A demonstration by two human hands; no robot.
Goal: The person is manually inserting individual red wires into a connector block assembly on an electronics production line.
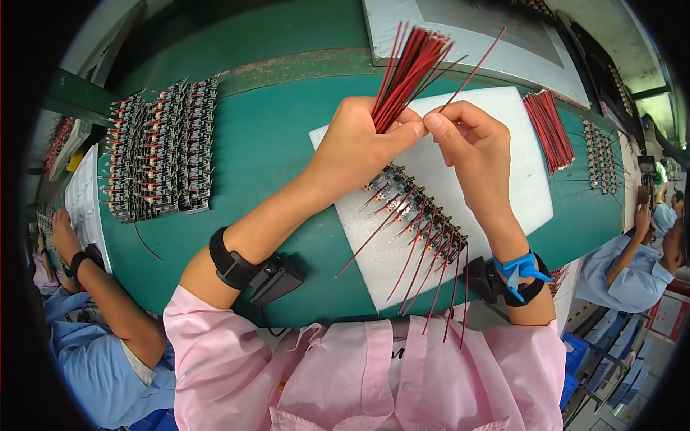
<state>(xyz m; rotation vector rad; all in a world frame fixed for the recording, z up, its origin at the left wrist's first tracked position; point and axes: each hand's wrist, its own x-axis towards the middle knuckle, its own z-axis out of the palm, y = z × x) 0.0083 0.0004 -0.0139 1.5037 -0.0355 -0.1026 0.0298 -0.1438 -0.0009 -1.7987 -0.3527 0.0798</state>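
Observation:
My left hand (pixel 359 144) is closed around a thick bundle of red and black wires (pixel 411 72), which fans out upward. Thumb and fingertips of my right hand (pixel 474 147) pinch a single red wire (pixel 480 61) that sticks up to the right, apart from the bundle. Both hands' fingertips meet just above a white foam sheet (pixel 517 179). Below them on the foam lies a slanting row of small circuit boards (pixel 417 215), with several red and black wires trailing from it toward me. The row's far end is partly hidden by my left hand.
Stacked circuit-board strips (pixel 154 151) stand at the left of the green table (pixel 266 129). Another red wire bundle (pixel 550 133) and more small boards (pixel 600 158) lie at the right. A pale metal panel (pixel 496 43) lies beyond. Co-workers' arms (pixel 118 302) show at both sides.

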